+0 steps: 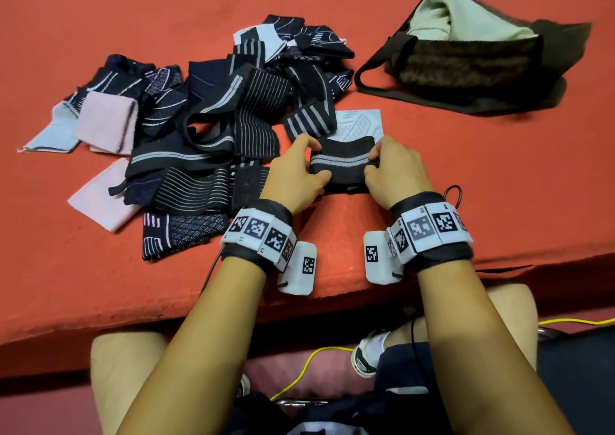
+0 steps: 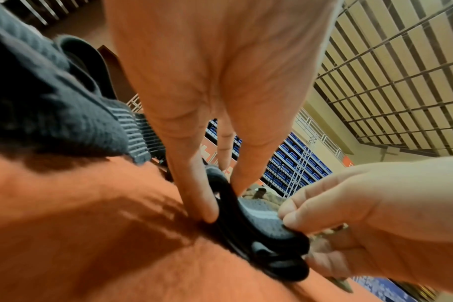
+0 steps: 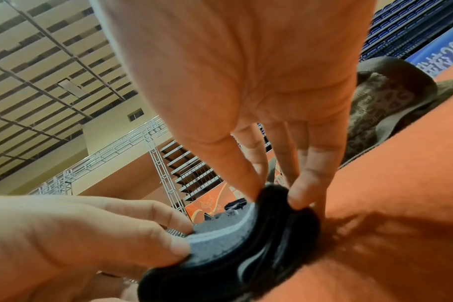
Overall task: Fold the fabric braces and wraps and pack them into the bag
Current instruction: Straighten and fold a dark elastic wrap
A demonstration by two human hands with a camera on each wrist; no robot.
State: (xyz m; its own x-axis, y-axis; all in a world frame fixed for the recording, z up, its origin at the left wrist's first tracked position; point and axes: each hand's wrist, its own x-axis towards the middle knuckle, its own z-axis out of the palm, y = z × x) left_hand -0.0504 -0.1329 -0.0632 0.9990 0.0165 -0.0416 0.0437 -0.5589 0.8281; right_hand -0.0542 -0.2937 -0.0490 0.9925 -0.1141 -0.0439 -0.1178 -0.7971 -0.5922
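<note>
Folding step in hand: left hand (image 1: 296, 171) and right hand (image 1: 392, 168) each pinch an end of the black striped wrap (image 1: 341, 165), folded on the near orange table (image 1: 466, 175). Next, probably: carry it far-right into the bag (image 1: 466, 58).

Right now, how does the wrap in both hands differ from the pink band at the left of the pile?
The wrap is black with a grey stripe; the pink band is plain pink. The wrap is folded thick, pinched by the left hand and right hand; the pink band lies loose, untouched. Both rest on the orange table.
</note>
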